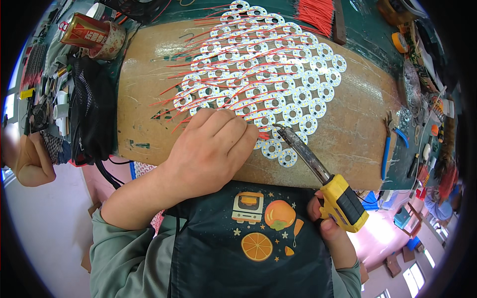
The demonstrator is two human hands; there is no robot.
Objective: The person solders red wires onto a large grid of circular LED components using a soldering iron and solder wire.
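A sheet of round white LED ring boards [325,65], joined in rows, lies on a brown board [144,94]. Thin red wires [175,76] run across many rings, and their loose ends stick out to the left. My left hand [211,144] is closed over the near rows, with short red wire ends [264,135] showing at its fingertips. It hides some of the rings beneath. Gripped in my right hand [334,237] is a yellow and black soldering gun [343,201]. Its dark metal tip points up and left, close to the near rings beside my left fingertips.
A bundle of red wires [314,15] lies at the back beside a dark bar [339,22]. Blue-handled pliers [385,149] rest at the right edge. On the left stand a red and gold can [85,31] and a black bag [89,111]. Another person's arm [37,161] shows far left.
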